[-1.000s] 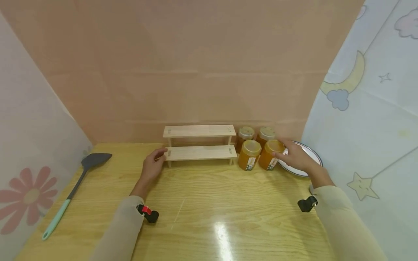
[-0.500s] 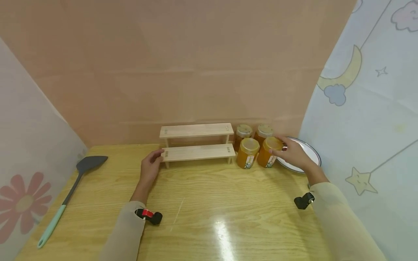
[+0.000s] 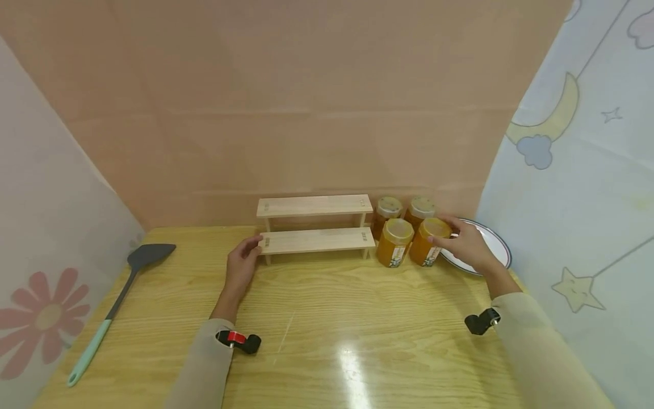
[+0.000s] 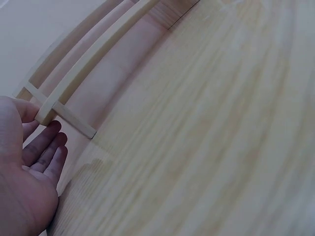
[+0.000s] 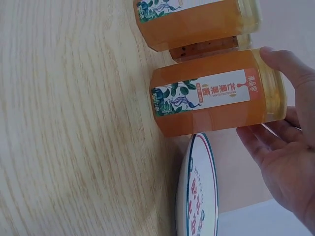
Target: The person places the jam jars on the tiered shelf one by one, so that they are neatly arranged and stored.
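A two-tier wooden shelf (image 3: pixel 314 240) stands against the back wall. My left hand (image 3: pixel 242 264) rests at its left end, thumb against the lower board (image 4: pixel 88 69) and fingers (image 4: pixel 44 147) straight beside the leg. Right of the shelf stand several honey jars. My right hand (image 3: pixel 467 245) holds the front right honey jar (image 3: pixel 428 243) near its lid. In the right wrist view the thumb lies on one side of this jar (image 5: pixel 216 101) and the fingers (image 5: pixel 261 142) on the other. The jar stands on the table.
A second front jar (image 3: pixel 395 244) and two back jars (image 3: pixel 388 209) crowd close to the held one. A white plate (image 3: pixel 493 245) lies just right of my right hand. A grey spatula (image 3: pixel 120 295) with a mint handle lies at the far left.
Only the head view shifts slightly. Both hands stay put, the left at the shelf end and the right on the front right jar.
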